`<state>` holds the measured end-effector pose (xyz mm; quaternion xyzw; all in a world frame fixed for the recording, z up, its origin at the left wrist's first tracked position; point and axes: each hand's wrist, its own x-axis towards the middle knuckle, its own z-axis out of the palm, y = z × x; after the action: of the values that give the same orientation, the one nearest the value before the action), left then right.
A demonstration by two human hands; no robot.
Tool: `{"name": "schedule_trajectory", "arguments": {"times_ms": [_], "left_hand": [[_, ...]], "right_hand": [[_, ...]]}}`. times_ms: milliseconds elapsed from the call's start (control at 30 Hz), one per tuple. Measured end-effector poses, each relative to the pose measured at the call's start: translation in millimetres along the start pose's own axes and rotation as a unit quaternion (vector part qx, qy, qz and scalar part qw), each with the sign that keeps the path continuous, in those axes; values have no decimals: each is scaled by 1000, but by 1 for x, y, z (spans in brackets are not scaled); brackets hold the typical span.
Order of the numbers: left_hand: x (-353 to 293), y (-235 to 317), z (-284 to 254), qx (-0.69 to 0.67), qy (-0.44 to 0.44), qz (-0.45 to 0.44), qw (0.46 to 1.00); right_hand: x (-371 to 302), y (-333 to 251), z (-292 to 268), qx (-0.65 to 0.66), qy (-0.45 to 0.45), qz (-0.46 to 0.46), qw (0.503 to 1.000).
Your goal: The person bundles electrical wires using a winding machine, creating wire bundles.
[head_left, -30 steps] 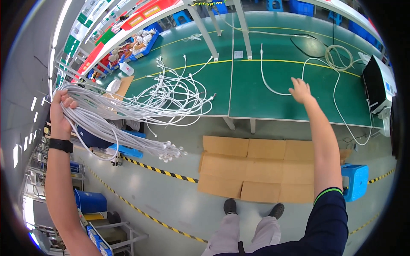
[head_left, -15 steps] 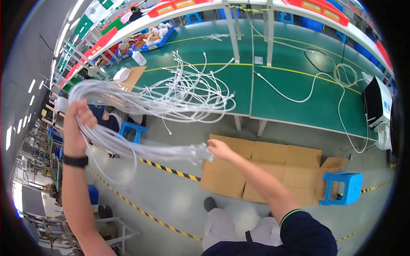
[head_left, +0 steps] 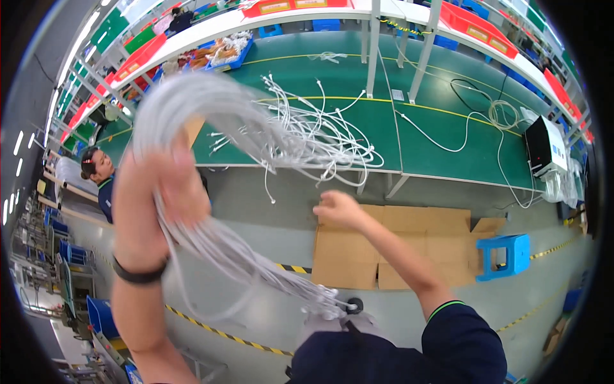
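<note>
Bundle of white cables [head_left: 246,259] is up in the air by the bench's [head_left: 441,163] near edge, looped over L hand [head_left: 182,185], fingers wrapped round it (blurred); its lower connector ends hang nr the wearer's lap. R hand [head_left: 339,208] is apart from it, fingers loosely bent, nothing seen in them. Loose cable pile [head_left: 320,131] on bench behind. Blue bin [head_left: 231,64], back L of bench, has brown/orange + white bundles in it. Red trays [head_left: 460,18] on overhead shelf [head_left: 409,9], contents unclear. Clear plastic bag [head_left: 560,189] far R, contents unclear.
</note>
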<state>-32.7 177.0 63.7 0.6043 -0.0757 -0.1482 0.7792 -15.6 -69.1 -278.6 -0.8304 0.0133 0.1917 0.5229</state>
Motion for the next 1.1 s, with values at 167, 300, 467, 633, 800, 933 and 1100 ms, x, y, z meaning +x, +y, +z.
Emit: {"name": "schedule_trajectory", "arguments": {"times_ms": [167,300,467,633,800,933,1100], "left_hand": [[58,92,-20,-18,-216,-13,976],[102,120,-25,-28,-195,-85,977],[164,128,-117,46,-380,-63,922],[223,127,-223,103,-364,104,920],[275,80,-304,111,-372,208,898],[310,24,-358,162,-364,232,888],[327,-68,-402,10,-413,33,910]], "right_hand": [[-5,-195,-41,-129,448,-377,800],[54,-308,-61,-76,525,-488,693],[108,-396,-85,121,231,-374,890],[160,-431,-101,-52,274,-355,892],[153,-507,-90,-282,415,-343,794],[161,-563,-70,-354,465,-313,749],[191,-588,-126,-343,483,-292,751]]}}
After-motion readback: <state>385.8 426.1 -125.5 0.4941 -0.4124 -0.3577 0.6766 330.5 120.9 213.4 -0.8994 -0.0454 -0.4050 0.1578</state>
